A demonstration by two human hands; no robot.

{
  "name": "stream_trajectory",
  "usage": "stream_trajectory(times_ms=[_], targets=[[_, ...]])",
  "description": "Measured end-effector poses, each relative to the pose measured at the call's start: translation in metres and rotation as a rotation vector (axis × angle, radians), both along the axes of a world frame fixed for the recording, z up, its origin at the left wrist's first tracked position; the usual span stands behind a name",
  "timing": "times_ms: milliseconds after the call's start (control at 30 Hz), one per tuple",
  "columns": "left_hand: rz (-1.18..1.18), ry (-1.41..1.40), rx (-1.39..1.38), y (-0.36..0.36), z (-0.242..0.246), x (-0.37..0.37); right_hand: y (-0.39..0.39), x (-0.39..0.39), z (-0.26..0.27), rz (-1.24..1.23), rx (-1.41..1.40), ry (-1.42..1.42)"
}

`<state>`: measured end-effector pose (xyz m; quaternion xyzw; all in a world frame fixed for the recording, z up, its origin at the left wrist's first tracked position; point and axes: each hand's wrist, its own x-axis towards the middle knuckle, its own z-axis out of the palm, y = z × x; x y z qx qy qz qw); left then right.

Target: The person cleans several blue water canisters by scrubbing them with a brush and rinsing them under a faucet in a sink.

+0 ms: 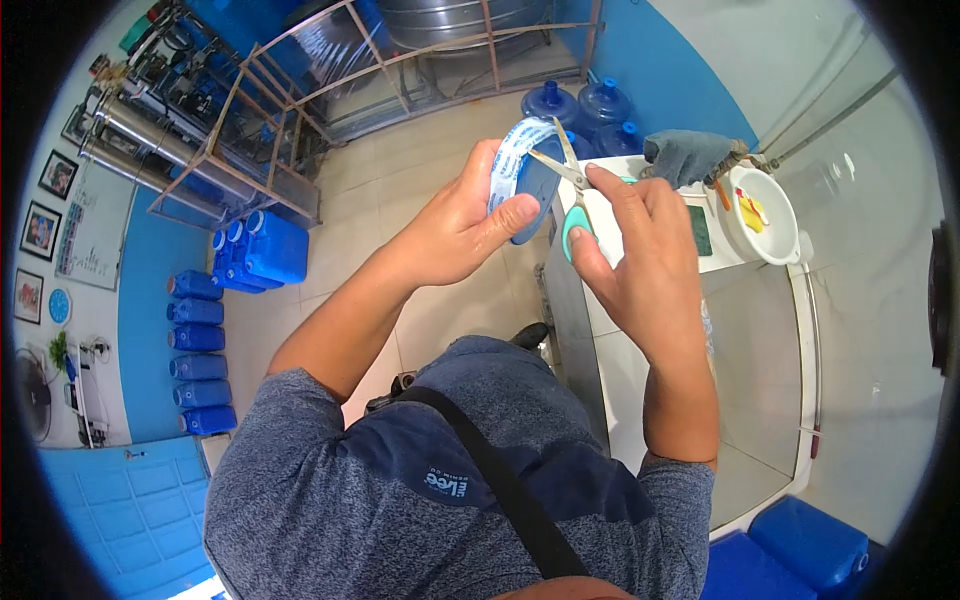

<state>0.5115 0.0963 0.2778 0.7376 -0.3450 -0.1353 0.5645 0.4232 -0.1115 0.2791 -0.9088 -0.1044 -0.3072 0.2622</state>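
My left hand (480,217) grips a blue round plastic lid (536,196) and, around its edge, a band of printed plastic film (514,161) with blue writing. In my right hand (630,240) is a pair of scissors (574,176) with green handles, my thumb at one handle loop. The blades are spread apart, pointing at the film band and the lid. One blade tip lies over the front of the lid, the other near its top rim. Whether the blades touch the film I cannot tell.
At my right stands a white counter (622,390) with a grey cloth (686,156) and a white basin (784,217) holding a yellow sponge (751,214). Large blue water bottles (604,103) stand beyond it. Blue jerrycans (277,244) and a rusty metal frame (285,120) are at the left.
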Motion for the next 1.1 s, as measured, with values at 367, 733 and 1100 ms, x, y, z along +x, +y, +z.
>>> stream_trajectory(times_ms=[367,733,1100], targets=[[-0.200,0.056,0.305,-0.024,-0.055,0.033,-0.063,0.053,-0.079,-0.370,0.432,0.342],[-0.245,0.188,0.129,-0.093,-0.095,0.058,-0.116,0.044,-0.180,-0.536,0.235,0.212],[-0.571,-0.665,0.116,-0.213,-0.075,0.007,-0.077,-0.032,-0.104,-0.785,0.968,-0.036]])
